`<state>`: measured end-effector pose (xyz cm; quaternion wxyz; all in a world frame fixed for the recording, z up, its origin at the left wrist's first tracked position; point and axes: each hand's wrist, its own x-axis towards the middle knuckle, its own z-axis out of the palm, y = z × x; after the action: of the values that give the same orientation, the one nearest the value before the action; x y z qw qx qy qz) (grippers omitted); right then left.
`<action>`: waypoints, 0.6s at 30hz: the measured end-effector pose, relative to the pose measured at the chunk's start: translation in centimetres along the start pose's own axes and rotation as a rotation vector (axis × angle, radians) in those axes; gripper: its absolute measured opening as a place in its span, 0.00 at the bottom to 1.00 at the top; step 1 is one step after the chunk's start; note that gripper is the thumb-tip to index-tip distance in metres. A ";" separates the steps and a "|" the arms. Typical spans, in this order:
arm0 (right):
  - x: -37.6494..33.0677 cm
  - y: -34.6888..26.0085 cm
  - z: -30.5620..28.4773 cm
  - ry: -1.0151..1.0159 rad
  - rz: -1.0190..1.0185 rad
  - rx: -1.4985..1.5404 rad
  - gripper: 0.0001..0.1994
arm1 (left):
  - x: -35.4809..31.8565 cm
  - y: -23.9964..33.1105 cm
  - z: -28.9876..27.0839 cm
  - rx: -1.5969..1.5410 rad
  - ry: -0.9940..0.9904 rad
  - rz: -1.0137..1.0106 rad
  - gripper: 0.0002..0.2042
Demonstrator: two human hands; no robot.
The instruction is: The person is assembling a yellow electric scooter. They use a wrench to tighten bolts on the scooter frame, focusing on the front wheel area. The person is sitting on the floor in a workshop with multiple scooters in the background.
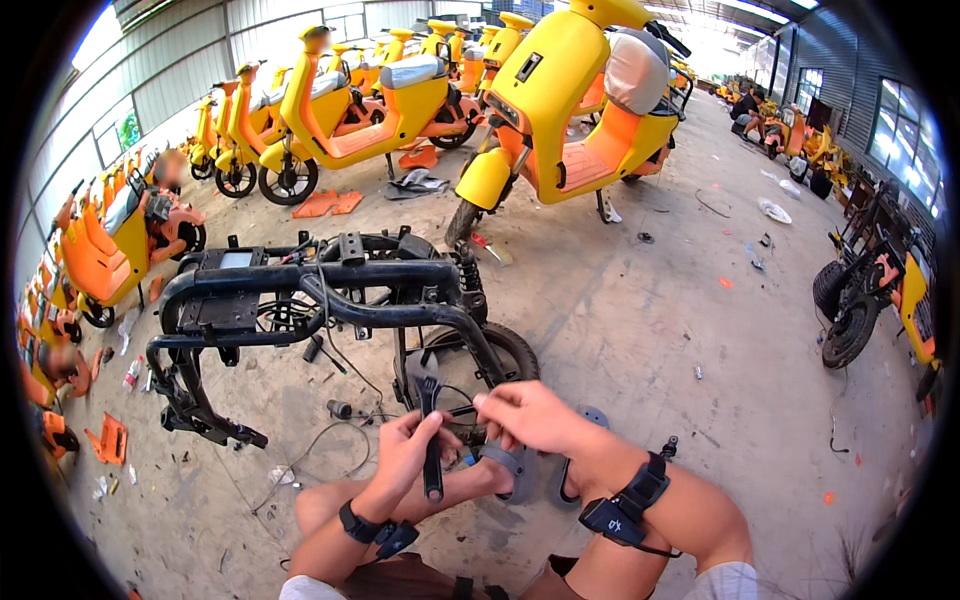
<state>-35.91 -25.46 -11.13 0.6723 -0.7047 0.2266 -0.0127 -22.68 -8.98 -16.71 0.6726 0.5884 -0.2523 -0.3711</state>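
My left hand (402, 455) is closed round a black wrench (431, 440), which stands nearly upright with its forked end at the top. To its right, my right hand (525, 415) has thumb and fingers pinched together beside the rear wheel. What lies in that pinch, if anything, is too small to make out; a thin dark cable (455, 390) curves close to the fingertips. Just beyond both hands lies a bare black scooter frame (390, 275), with wiring inside it. Its rear wheel (515, 352) and coil-spring shock absorber (468, 277) are at the right end.
A yellow scooter (550, 90) stands behind the frame, with rows of others (350, 120) at the back left. Loose cables and a round black connector (340, 409) lie on the floor. Orange panels (108, 440) are at the left, a partly stripped scooter (858, 310) at the right. Other people sit farther off.
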 end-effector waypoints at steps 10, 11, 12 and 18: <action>8.7 -4.0 0.2 0.440 -0.207 -0.289 0.16 | -4.0 -11.8 -3.7 -0.186 0.108 -0.395 0.12; 9.7 -3.8 0.6 0.564 -0.334 -0.536 0.17 | -3.8 -11.8 -3.6 -0.155 0.109 -0.402 0.12; 10.3 -3.5 0.8 0.689 -0.462 -0.784 0.17 | -3.8 -11.7 -3.5 -0.197 0.096 -0.427 0.12; 12.6 -4.5 2.8 0.805 -0.466 -0.912 0.17 | -4.2 -12.0 -3.9 -0.148 0.068 -0.409 0.13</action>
<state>-22.34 -27.06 -10.67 0.1478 -0.8901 0.2847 -0.3238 -24.62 -3.69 -28.78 0.6326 0.5886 -0.0769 -0.4975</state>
